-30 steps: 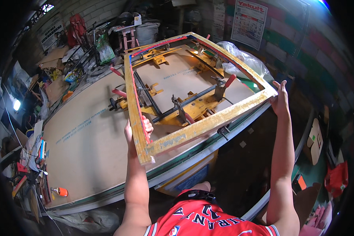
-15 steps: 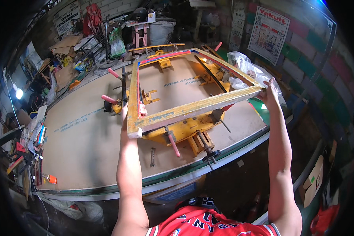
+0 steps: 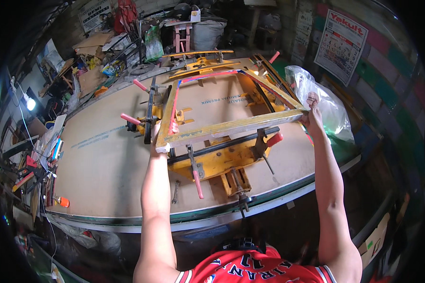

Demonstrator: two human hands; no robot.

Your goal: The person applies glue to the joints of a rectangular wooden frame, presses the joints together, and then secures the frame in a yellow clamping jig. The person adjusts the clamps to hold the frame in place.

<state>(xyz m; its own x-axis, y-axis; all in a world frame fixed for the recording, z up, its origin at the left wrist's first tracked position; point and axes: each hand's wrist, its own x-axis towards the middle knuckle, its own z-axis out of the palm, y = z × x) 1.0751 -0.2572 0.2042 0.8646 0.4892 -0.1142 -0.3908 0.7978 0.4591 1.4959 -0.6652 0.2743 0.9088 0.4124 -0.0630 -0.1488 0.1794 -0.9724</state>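
A four-sided frame [image 3: 231, 126], yellowish and worn with red and blue along its inner edges, is held tilted above a yellow clamping jig [image 3: 217, 160]. My left hand [image 3: 174, 127] is closed round the frame's left side near its front corner, with fingertips showing on the inner edge. At the front right corner my right hand [image 3: 313, 120] grips the frame; part of its fingers is hidden. Below, the jig has black-edged jaws and pink-red handles, such as the near handle [image 3: 197, 181] and the left handle [image 3: 131, 119]. The frame's far end overlaps the jig's far part.
The jig lies on a large tan board [image 3: 99, 174] on a green-edged table. A wrench [image 3: 175, 192] lies near the front edge. A clear plastic bag [image 3: 328, 106] stands at the right, beside the wall. Tools and clutter line the left; an orange-capped item [image 3: 62, 202] sits at the corner.
Both hands have moved the frame slightly away and lower over the jig, so more of the jig's near jaw shows. The view has also shifted a little.
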